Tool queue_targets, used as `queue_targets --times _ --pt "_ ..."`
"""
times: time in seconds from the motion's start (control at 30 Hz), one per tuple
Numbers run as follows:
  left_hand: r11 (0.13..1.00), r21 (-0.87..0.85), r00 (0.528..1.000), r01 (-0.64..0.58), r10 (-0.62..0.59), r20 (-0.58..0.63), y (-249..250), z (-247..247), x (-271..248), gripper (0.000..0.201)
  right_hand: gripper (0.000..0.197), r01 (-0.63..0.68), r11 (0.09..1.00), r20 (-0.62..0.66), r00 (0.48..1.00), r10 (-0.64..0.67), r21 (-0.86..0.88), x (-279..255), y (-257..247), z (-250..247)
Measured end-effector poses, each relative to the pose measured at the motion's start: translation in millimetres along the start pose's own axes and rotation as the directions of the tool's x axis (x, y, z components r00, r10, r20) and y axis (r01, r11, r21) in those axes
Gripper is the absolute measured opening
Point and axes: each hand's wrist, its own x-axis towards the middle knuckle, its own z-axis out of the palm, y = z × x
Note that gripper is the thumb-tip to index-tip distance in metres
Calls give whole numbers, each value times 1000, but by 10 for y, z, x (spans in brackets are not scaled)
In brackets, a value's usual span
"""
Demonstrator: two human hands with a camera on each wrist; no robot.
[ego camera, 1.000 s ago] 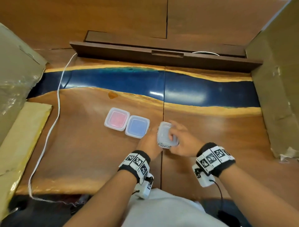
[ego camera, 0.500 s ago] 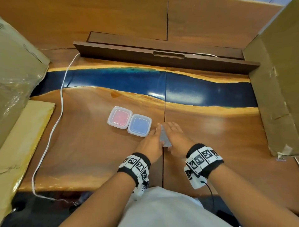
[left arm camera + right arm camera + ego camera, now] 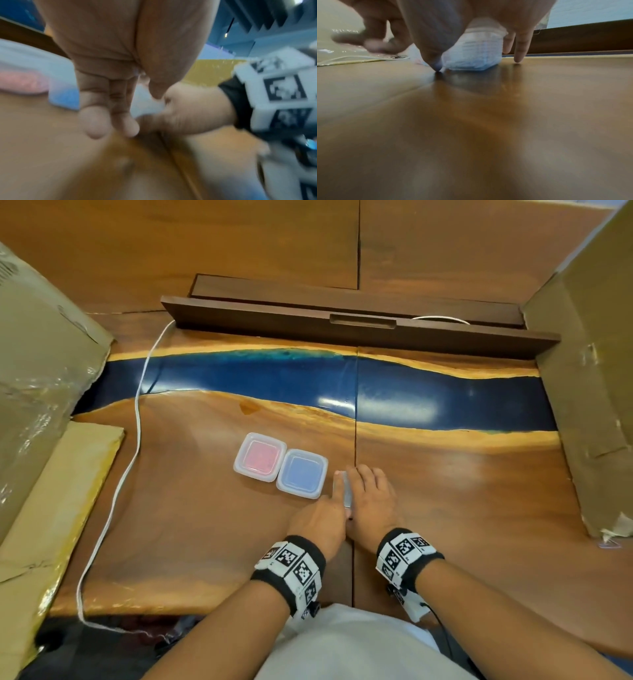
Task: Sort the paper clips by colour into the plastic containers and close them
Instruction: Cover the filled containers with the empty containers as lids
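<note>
Now both hands are pressing on the third clear plastic container (image 3: 347,491) on the brown wooden counter (image 3: 462,491).

The right hand (image 3: 371,501) is lying flat over its lid with straight fingers, and the left hand (image 3: 322,520) is touching its left side with a stretched finger, so neither grip is clamped. It is sitting just right of the closed container with blue contents (image 3: 302,474), which is touching the closed container with pink contents (image 3: 260,456).
</note>
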Motion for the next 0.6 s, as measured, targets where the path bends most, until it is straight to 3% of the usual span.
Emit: queue_targets --times 0.1,0.17,0.23,0.33,0.4,0.6 --pt "990 138 985 -12 36 -171 -89 -390 -67 53 92 1 1000 -50 999 -2 -11 2 12 -158" --pt "976 215 969 37 18 -248 -335 -689 -53 55 103 12 998 -14 1000 -13 -60 28 13 -211" --pt "945 292 976 147 -91 -197 -668 -884 35 81 115 30 996 39 999 -27 -80 58 -10 -210" --pt "922 291 966 254 -259 -21 -1043 -945 178 120 119 39 998 62 997 -36 -51 113 -137 -154" --pt "942 226 964 249 -262 32 -1110 -891 219 121 111 20 999 44 999 -19 -26 171 -221 -141" --pt "956 116 963 269 -264 -56 -960 -748 277 108 96 -9 1000 24 1000 10 -27 399 -125 -286"
